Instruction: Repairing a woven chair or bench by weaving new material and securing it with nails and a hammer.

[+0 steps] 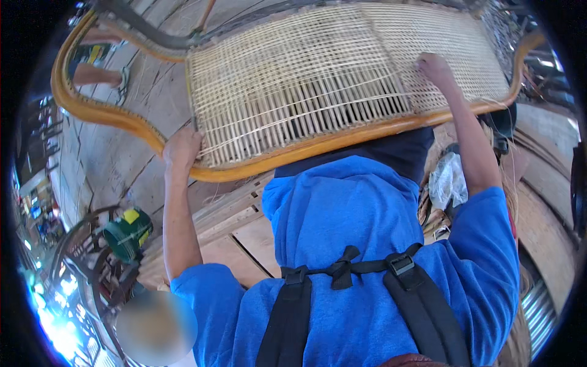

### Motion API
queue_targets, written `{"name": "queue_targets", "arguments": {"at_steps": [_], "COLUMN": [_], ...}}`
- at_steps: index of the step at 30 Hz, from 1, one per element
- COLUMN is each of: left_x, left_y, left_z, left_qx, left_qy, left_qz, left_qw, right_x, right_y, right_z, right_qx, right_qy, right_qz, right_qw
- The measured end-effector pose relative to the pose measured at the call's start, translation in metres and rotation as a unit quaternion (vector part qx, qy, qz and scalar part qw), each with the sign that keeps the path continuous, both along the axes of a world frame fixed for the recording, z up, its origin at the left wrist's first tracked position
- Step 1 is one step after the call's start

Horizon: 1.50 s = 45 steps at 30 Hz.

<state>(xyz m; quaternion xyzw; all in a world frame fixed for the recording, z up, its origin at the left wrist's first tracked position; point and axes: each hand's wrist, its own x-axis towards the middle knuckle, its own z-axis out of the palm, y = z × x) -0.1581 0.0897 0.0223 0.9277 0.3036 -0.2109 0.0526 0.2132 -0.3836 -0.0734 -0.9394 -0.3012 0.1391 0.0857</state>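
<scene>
A wooden chair frame with curved, honey-brown rails lies across my lap. Woven cane strands fill it, tight at the far side and on the right. Nearer the front rail, on the left and middle, the lengthwise strands show wide gaps with a few loose crosswise strands. At the front left corner, my left hand is closed around the frame's edge, its fingertips partly hidden. My right hand rests on the denser right-hand weave with curled fingers; whatever they pinch is too small to make out.
Another person's leg and sandalled foot are at the upper left, beyond the frame. A green bucket stands to my left beside curved wooden pieces. Wooden boards lie below the frame, and a clear plastic bag sits by my right arm.
</scene>
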Motion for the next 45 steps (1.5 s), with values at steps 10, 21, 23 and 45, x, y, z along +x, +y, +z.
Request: {"name": "queue_targets", "arguments": {"at_steps": [10,21,23,45], "left_x": [0.032,-0.045,-0.064,-0.355], "left_y": [0.068,0.020,0.008,0.169], "left_z": [0.020,-0.022,-0.034,0.238], "left_qx": [0.205,0.092,0.133,0.514], "left_qy": [0.079,-0.046,-0.008,0.007], "left_qz": [0.030,-0.143,-0.147,0.260], "left_qw": [0.975,0.984,0.980,0.817], "right_x": [0.000,-0.065,-0.072,-0.039], "right_y": [-0.034,-0.057,-0.043,-0.016], "right_z": [-0.016,0.004,-0.008,0.055], "right_qx": [0.001,-0.013,-0.078,-0.106], "right_qy": [0.084,-0.074,-0.126,0.340], "right_qz": [-0.034,0.123,0.132,-0.014], "right_qw": [0.996,0.990,0.980,0.934]}}
